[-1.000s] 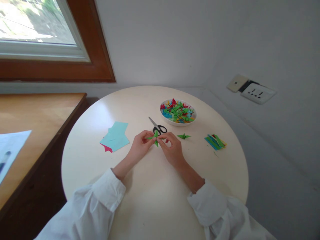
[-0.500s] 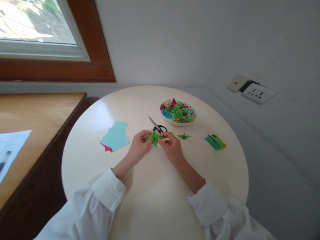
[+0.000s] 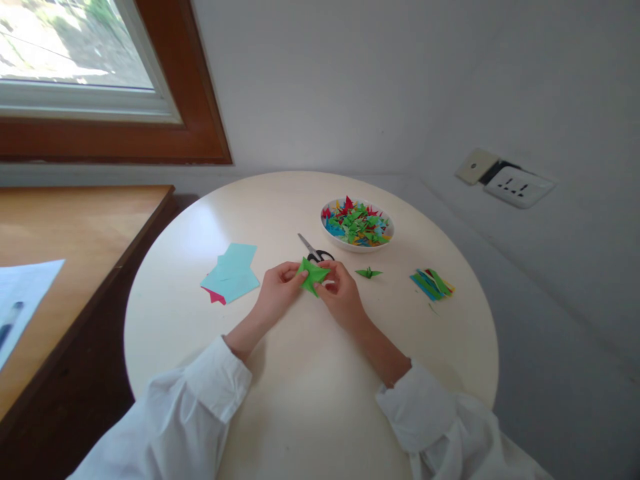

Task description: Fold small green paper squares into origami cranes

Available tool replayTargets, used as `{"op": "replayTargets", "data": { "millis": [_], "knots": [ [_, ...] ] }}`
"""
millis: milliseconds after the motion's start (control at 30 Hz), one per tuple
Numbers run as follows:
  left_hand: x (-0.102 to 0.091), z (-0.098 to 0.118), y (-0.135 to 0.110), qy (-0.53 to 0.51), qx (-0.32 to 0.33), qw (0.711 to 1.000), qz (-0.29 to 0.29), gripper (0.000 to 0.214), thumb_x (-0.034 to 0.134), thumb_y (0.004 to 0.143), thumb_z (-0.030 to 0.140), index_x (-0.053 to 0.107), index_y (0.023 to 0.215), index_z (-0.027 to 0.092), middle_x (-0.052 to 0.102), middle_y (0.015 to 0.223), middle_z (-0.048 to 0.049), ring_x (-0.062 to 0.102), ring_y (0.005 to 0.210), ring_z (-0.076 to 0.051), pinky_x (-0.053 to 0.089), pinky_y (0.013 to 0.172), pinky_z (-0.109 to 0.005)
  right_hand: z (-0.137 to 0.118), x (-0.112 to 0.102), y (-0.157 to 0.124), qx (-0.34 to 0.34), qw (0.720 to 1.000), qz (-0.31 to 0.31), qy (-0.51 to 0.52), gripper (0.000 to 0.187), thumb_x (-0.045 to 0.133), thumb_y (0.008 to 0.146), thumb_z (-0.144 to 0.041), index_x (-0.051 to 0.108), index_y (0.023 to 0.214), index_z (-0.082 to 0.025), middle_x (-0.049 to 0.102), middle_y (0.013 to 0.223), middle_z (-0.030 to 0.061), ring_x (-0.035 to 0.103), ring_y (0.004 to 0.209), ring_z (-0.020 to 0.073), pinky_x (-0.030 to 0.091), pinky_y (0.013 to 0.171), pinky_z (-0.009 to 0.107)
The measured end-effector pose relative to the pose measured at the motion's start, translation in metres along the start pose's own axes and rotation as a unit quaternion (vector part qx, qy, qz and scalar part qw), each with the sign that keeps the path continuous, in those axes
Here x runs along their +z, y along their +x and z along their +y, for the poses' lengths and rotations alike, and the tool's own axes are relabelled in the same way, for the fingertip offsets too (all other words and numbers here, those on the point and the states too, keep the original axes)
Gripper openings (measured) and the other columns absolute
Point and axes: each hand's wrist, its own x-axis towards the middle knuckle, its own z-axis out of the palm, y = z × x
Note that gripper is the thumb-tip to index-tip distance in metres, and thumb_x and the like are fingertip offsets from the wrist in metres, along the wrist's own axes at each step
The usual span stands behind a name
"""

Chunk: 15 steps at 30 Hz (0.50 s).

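Both hands meet over the middle of a round cream table [image 3: 300, 400]. My left hand [image 3: 277, 293] and my right hand [image 3: 342, 297] each pinch a side of a small green folded paper piece [image 3: 313, 275], held just above the tabletop with its flaps spread. Black-handled scissors [image 3: 314, 251] lie right behind the paper, partly hidden by it. A finished small green folded figure [image 3: 369, 272] rests on the table just right of my right hand.
A white bowl [image 3: 357, 244] heaped with several coloured folded figures stands behind. Light blue sheets over a pink one [image 3: 231, 273] lie to the left. Coloured paper strips [image 3: 432, 283] lie to the right. A wooden desk [image 3: 75, 227] with a white sheet adjoins left.
The green paper has been spread from a narrow folded shape into a wider, flatter one between my fingers. Both hands stayed in place.
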Motion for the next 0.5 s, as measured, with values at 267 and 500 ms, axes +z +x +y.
{"op": "replayTargets", "data": {
  "millis": [267, 500],
  "knots": [
    [0.002, 0.012, -0.003, -0.11, -0.073, 0.991, 0.007, 0.019, 0.072, 0.059, 0.027, 0.067, 0.068, 0.012, 0.066, 0.064, -0.0035, 0.058, 0.06, -0.012, 0.043, 0.063, -0.025, 0.003, 0.003, 0.003, 0.055, 0.989, -0.015, 0.133, 0.032, 0.06, 0.061, -0.024, 0.052, 0.091, -0.021, 0.066, 0.072, -0.0004, 0.062, 0.063, 0.0145, 0.049, 0.055, 0.026],
    [-0.002, 0.007, 0.001, -0.172, -0.091, 0.981, 0.005, 0.014, 0.071, 0.062, 0.023, 0.067, 0.071, 0.013, 0.065, 0.069, -0.0037, 0.057, 0.064, -0.011, 0.045, 0.066, -0.024, 0.0, 0.002, 0.005, 0.084, 0.98, -0.01, 0.178, 0.035, 0.066, 0.056, -0.023, 0.054, 0.089, -0.02, 0.067, 0.068, -0.0012, 0.061, 0.059, 0.0133, 0.048, 0.052, 0.024]
  ]
}}
